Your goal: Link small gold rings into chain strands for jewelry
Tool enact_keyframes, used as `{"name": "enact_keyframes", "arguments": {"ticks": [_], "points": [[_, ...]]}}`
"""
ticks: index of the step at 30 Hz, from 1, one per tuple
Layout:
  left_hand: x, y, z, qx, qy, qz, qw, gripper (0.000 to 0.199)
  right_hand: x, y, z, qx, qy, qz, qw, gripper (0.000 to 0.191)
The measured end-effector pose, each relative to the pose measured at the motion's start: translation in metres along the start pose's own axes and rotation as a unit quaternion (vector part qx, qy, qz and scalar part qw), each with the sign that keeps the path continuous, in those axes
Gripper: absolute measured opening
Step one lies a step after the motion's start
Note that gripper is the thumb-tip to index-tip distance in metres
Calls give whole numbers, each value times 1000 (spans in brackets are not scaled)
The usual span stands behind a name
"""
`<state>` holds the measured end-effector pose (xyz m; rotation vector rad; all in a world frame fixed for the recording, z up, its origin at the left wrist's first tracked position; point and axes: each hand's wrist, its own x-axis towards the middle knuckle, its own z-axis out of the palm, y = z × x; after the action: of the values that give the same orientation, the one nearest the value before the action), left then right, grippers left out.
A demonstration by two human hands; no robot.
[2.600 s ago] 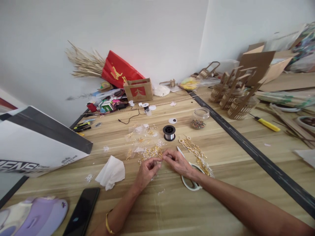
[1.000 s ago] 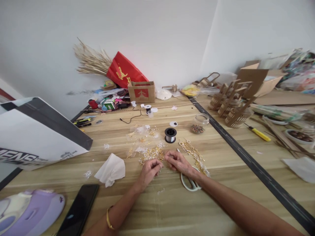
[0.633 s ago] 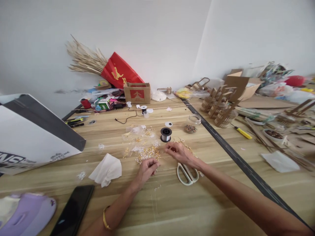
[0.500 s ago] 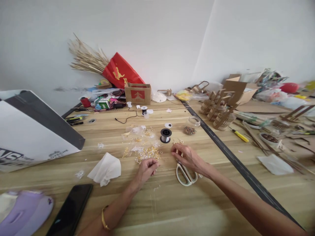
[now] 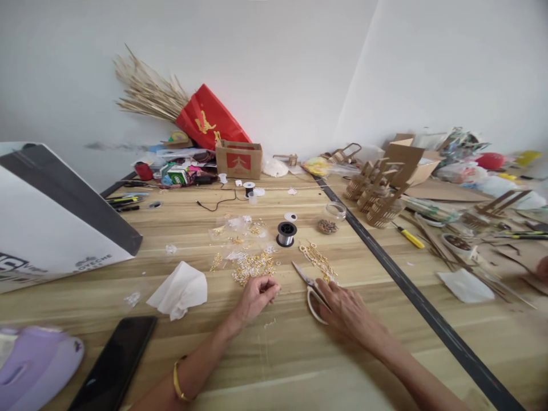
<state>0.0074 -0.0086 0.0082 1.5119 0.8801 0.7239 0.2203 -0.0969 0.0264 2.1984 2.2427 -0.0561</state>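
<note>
My left hand [image 5: 256, 298] is closed in a pinch at the near edge of a pile of gold and white beads [image 5: 252, 268]. What its fingertips hold is too small to make out. My right hand [image 5: 345, 308] lies over the handles of a pair of white-handled scissors [image 5: 312, 303], fingers curled on them, partly hiding them. The blades point away to the left. Just beyond that hand lie gold chain-like pieces [image 5: 319, 260] with rings. A black spool of silvery wire [image 5: 286, 234] stands between the beads and these pieces.
A white tissue [image 5: 180, 290], a black phone [image 5: 115, 362] and a white box [image 5: 55, 222] are on the left. A jar of brown beads [image 5: 327, 226] and small woven baskets [image 5: 379, 200] stand right. A yellow-handled tool [image 5: 411, 237] lies beyond the black strip [image 5: 398, 279].
My right hand has moved from the gold pieces down onto the scissors handles, uncovering the pieces and the blades. The scissors have turned slightly. My left hand keeps its pinch.
</note>
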Motion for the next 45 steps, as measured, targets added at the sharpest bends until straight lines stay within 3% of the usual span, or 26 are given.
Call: {"name": "enact_keyframes", "arguments": {"ticks": [3,5,10,12,14,19,26,35,45], "points": [[1,-1,-1,-9,1,-4,1000,28,-5,16,-11,155,-49,-51,985,23],[2,-1,-1,-17,6,-15,1000,28,-11,28,-16,271,-95,-59,956,36],[2,1,0,-57,26,-50,997,28,-28,50,-16,534,-245,-44,808,48],[2,1,0,-75,29,-57,995,28,-33,55,-12,569,-262,-24,779,51],[2,1,0,-86,29,-60,994,28,-39,58,-8,587,-252,-11,769,54],[2,0,-1,-97,27,-75,992,28,-47,53,1,602,-176,8,778,59],[3,-3,1,-70,33,-62,995,29,-43,13,2,557,-57,-17,829,53],[2,-2,2,-32,35,-10,999,28,-41,-18,8,445,-47,-43,893,70],[1,-5,6,-28,12,-11,999,24,-28,-34,3,375,6,-28,927,50]]}}
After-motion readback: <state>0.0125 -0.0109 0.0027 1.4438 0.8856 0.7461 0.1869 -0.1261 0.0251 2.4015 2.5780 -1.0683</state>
